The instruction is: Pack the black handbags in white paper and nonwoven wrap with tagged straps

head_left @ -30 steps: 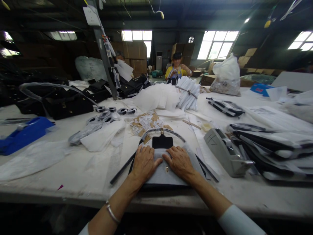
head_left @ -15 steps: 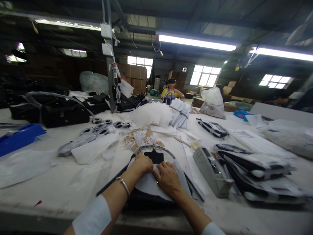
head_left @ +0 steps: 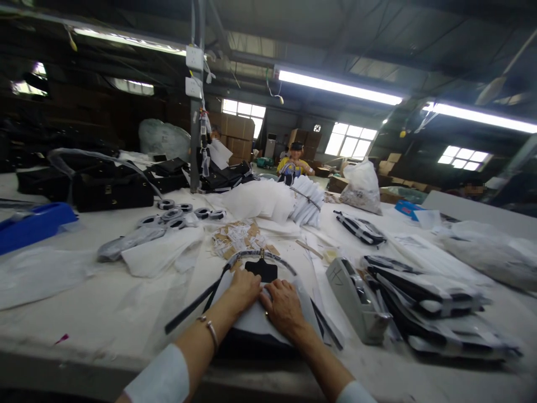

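A black handbag (head_left: 255,348) lies flat at the table's front edge, with a white sheet of paper (head_left: 258,322) over it. Its arched handle (head_left: 287,262) is wrapped in clear film, and a black tab (head_left: 260,271) with a gold-coloured clasp hangs inside the arch. My left hand (head_left: 244,288) has bent fingers closed at the sheet's upper edge, just below the tab. Close beside it, my right hand (head_left: 283,305) pinches the same edge with thumb and curled fingers. The fingertips are partly hidden. Dark straps stick out on both sides of the bag.
A grey tape dispenser (head_left: 356,302) stands right of the bag, beside stacked wrapped black bags (head_left: 423,302). Paper tags (head_left: 239,238) lie beyond the handle, with white sheets (head_left: 260,198) behind. Wrapped rolls (head_left: 172,215) sit left. A person (head_left: 296,162) in yellow works across the table.
My left index finger, stretched toward the handle before, is now drawn back and bent at the sheet. My hands have come closer together. The camera view has shifted slightly.
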`<action>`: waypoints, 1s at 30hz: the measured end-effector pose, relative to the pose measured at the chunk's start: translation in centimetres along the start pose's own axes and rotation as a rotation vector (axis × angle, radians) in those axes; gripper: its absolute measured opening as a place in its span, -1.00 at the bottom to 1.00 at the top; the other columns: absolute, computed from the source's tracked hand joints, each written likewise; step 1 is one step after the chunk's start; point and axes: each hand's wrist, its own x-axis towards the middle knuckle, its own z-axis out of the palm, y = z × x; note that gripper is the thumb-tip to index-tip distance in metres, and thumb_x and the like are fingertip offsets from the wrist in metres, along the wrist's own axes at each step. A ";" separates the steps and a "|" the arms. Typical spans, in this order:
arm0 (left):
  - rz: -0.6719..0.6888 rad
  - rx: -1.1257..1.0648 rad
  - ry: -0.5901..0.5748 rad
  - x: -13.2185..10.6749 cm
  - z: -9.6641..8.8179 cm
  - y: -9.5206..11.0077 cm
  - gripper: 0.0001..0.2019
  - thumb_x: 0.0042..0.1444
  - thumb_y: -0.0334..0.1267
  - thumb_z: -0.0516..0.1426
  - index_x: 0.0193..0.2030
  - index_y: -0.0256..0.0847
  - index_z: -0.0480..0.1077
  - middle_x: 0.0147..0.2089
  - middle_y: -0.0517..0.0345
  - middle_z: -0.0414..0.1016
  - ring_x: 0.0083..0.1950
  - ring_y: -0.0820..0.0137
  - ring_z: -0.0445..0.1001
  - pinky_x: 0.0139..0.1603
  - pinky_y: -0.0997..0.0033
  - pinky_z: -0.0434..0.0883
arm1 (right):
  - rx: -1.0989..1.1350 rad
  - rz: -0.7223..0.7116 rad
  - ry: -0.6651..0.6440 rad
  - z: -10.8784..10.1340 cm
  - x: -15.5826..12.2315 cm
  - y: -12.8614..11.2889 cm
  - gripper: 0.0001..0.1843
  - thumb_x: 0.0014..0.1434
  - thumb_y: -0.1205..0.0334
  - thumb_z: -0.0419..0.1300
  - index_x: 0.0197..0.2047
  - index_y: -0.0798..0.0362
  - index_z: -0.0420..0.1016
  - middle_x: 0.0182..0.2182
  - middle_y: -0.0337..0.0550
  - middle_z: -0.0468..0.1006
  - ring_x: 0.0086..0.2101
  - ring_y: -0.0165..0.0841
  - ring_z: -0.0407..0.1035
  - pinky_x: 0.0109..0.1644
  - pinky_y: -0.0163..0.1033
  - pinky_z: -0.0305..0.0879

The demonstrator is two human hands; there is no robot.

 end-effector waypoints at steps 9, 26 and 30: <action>-0.128 0.012 0.199 -2.4 0.8 -0.4 -0.65 0.36 -0.26 -0.10 -0.24 -0.27 0.49 -0.27 -0.09 0.54 -0.15 0.21 0.48 -0.10 0.18 0.34 | 0.147 0.102 0.027 0.3 0.6 0.8 -0.63 0.41 0.19 -0.06 -0.26 -0.02 0.55 -0.28 -0.13 0.58 -0.18 -0.29 0.44 -0.02 -0.22 0.25; -0.161 -0.064 0.267 -2.6 1.2 -0.3 -0.71 0.31 -0.16 0.01 -0.27 -0.23 0.49 -0.26 -0.01 0.54 -0.12 0.17 0.50 -0.03 0.13 0.34 | -0.090 0.016 -0.129 -0.1 1.1 1.5 -0.73 0.36 0.18 0.03 -0.23 0.05 0.53 -0.22 -0.03 0.55 -0.16 -0.18 0.40 -0.01 -0.11 0.25; -0.156 -0.066 0.289 -2.7 1.3 -0.4 -0.76 0.29 -0.17 0.04 -0.25 -0.23 0.48 -0.21 -0.01 0.53 -0.08 0.16 0.48 -0.01 0.13 0.34 | -0.061 -0.073 -0.247 -0.7 1.8 2.0 -0.71 0.37 0.11 0.01 -0.14 0.05 0.51 -0.18 -0.02 0.53 -0.15 -0.18 0.41 -0.04 -0.13 0.26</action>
